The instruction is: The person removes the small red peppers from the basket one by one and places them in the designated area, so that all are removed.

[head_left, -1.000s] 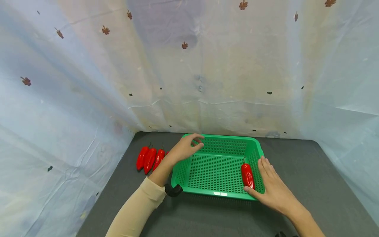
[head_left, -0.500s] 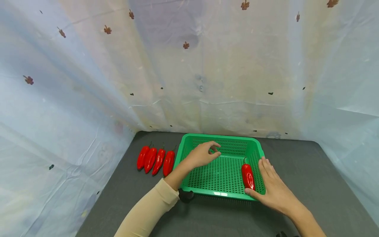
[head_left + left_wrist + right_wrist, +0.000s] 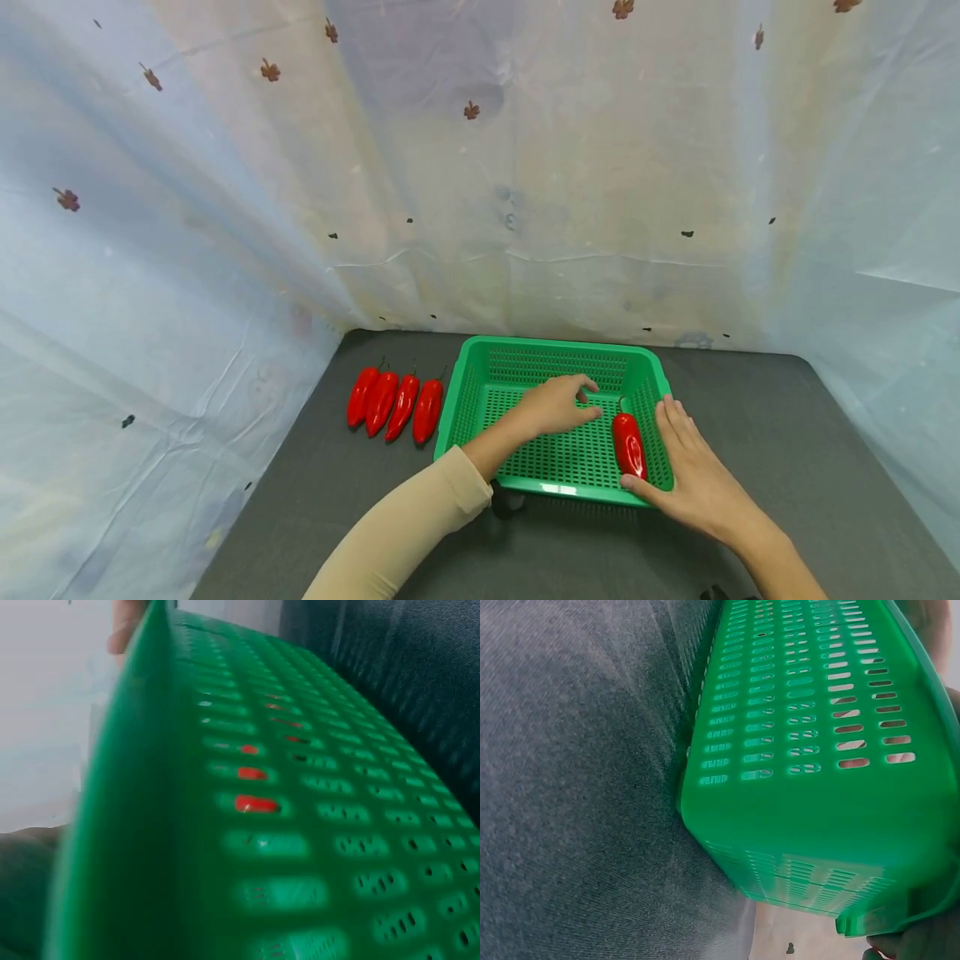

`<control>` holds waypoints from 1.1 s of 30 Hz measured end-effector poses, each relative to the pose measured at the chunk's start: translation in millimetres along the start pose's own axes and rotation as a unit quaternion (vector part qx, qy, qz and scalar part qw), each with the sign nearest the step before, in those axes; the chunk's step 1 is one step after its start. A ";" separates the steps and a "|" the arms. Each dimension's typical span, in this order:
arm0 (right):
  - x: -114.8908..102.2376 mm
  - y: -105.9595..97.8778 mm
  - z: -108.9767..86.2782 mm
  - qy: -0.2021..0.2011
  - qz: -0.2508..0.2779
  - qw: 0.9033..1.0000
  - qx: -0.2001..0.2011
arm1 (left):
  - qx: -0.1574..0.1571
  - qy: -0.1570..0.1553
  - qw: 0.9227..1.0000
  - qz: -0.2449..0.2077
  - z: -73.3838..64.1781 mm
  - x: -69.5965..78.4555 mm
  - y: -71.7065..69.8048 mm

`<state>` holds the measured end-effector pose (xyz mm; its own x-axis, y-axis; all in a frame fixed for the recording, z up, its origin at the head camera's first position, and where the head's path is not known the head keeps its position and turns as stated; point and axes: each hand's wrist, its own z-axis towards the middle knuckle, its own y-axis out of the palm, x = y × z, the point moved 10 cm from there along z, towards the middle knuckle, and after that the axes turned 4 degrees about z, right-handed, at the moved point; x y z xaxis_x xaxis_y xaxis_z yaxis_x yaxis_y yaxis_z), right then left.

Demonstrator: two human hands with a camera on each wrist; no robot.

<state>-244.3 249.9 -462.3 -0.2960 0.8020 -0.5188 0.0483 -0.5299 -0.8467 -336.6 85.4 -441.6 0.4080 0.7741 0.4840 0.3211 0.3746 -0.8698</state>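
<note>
A green perforated plastic basket point(image 3: 555, 348) stands on the dark table, and one red chili pepper point(image 3: 628, 446) lies inside it near the right end. Above the basket's middle reaches my left hand point(image 3: 557, 404), fingers loosely bent and nothing visible in them, a short way left of that pepper. My right hand point(image 3: 693, 475) rests at the near right corner with straight fingers along the right rim and the thumb by the front rim. In the left wrist view, the basket wall point(image 3: 195, 825) fills most of the picture, with bits of red showing through its slots.
Several more red peppers point(image 3: 381, 404) lie side by side on the table point(image 3: 300, 517), just left of the basket. Pale plastic sheeting point(image 3: 570, 183) hangs behind the table and along its left and right sides.
My left hand has moved right across the basket, from its left rim toward the pepper inside, uncovering the peppers on the left. The right hand and the basket have stayed in place.
</note>
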 end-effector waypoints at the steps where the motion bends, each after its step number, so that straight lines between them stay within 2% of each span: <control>1: -0.1 0.3 0.4 0.000 0.000 1.000 0.000 | -0.003 -0.003 1.000 0.002 1.9 1.0 2.5; 14: -2.0 2.0 0.2 -0.004 0.008 1.000 -0.004 | -0.026 -0.042 0.999 -0.004 13.9 12.2 31.7; 20: -2.5 0.7 1.9 -0.005 0.011 1.000 -0.004 | -0.029 -0.063 0.998 0.012 24.5 10.4 41.0; 25: -1.6 -0.2 1.7 -0.005 0.014 1.000 -0.003 | -0.046 -0.085 0.995 0.025 32.6 7.9 50.0; 33: -2.1 -0.4 0.7 -0.010 0.018 1.000 -0.003 | -0.052 -0.089 0.994 0.025 31.1 17.6 57.4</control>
<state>-244.3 248.2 -460.8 -0.3138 0.7763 -0.5466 0.0646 -0.5569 -0.8281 -337.6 136.4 -485.9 0.2701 0.8724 0.4074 0.3938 0.2860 -0.8735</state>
